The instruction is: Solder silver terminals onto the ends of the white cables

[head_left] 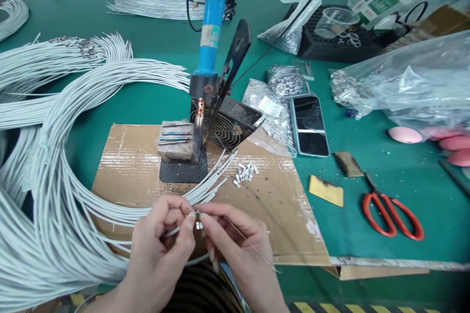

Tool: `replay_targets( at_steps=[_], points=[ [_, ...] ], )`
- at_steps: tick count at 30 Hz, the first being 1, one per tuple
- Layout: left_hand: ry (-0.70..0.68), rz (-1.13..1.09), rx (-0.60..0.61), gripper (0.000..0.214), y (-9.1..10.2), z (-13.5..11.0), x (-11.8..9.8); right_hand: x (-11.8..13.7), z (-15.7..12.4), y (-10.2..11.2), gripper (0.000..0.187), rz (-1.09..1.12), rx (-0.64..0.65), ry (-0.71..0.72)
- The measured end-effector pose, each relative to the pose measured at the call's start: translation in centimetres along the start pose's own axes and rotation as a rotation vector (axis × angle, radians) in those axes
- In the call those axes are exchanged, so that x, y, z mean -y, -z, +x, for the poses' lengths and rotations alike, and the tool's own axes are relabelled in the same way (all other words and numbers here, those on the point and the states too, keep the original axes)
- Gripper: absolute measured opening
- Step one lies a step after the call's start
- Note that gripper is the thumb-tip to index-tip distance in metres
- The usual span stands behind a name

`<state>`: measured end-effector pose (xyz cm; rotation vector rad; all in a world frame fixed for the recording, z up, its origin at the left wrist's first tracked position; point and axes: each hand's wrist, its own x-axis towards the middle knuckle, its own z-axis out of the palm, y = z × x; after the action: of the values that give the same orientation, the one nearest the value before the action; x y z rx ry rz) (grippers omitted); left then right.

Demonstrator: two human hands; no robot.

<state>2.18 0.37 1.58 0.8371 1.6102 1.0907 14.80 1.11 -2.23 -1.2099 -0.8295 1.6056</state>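
My left hand (163, 244) pinches a grey-white cable (172, 231) near its end between thumb and index finger. Meeting it fingertip to fingertip, my right hand (238, 249) is closed in a pinch, and a thin solder wire (253, 247) runs out across its fingers. A small silvery metal clip (199, 225) shows just below the joined fingertips; which hand bears it I cannot tell. Beyond my hands, several loose clips (245, 174) lie on the cardboard (279, 215), beside a fan of cable ends (209, 183).
A blue-handled soldering iron (215, 14) stands tip down over the cardboard, by a grey block (175, 141). Thick cable bundles (47, 166) fill the left. To the right lie a phone (310, 127), a yellow sponge (326, 190), red-handled scissors (391, 212) and plastic bags (407, 78).
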Motion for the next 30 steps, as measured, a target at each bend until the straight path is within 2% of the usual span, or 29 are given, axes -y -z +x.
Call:
replay_targets(
  at_steps=[4, 7, 10, 17, 24, 30],
  points=[
    [0.128, -0.129, 0.038, 0.023, 0.6, 0.6, 0.0, 0.4, 0.1, 0.3, 0.019, 0.025, -0.077, 0.047],
    [0.161, -0.188, 0.118, 0.024, 1.1, 1.1, 0.4, 0.5, 0.2, 0.5, 0.012, 0.005, -0.045, 0.115],
    [0.170, -0.229, 0.184, 0.028, 1.6, 1.3, 0.9, 0.3, 0.3, 0.6, 0.010, 0.002, 0.007, 0.125],
    [0.173, -0.260, 0.209, 0.033, 1.9, 1.1, 1.1, 0.0, 0.3, 0.4, 0.007, 0.089, 0.065, 0.088],
    [0.180, -0.280, 0.225, 0.032, 1.9, 1.0, 1.1, 0.1, 0.2, 0.5, 0.010, 0.117, 0.069, 0.042],
    [0.156, -0.252, 0.216, 0.028, 1.9, 1.1, 1.4, -0.2, 0.2, 0.6, 0.005, 0.176, 0.086, 0.033]
  ],
)
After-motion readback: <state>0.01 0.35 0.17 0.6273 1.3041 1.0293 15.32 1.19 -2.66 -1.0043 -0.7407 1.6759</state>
